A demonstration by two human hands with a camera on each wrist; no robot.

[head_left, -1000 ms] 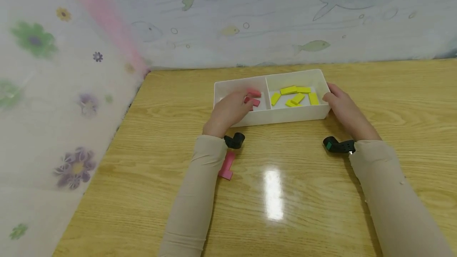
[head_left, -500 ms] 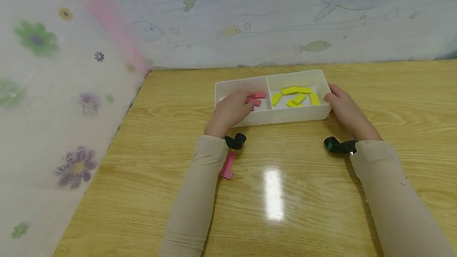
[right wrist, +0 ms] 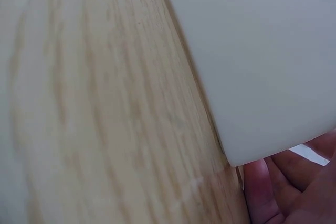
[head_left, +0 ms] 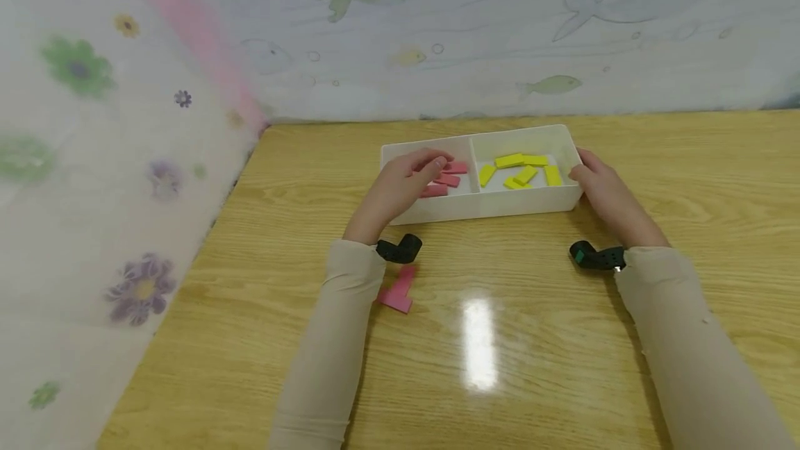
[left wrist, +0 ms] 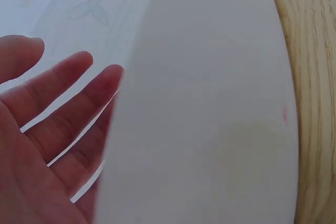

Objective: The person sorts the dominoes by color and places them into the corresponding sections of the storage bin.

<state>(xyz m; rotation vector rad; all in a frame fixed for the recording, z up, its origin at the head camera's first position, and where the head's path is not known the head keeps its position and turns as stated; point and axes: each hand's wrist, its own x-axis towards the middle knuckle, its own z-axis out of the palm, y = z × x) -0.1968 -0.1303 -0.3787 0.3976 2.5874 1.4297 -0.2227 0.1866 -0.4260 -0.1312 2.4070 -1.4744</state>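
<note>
A wooden table (head_left: 625,158) bears a white tray (head_left: 494,204) and pink blocks (head_left: 397,295).

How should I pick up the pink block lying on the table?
Pinch the pink block by its two long sides, coming straight down from above. It lies flat on the table with bare wood around it, beside the left sleeve.

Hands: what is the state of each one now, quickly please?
Left hand: open, fingers straight, holding nothing, above the pink blocks.
Right hand: on the tray end; grip unclear.
</note>
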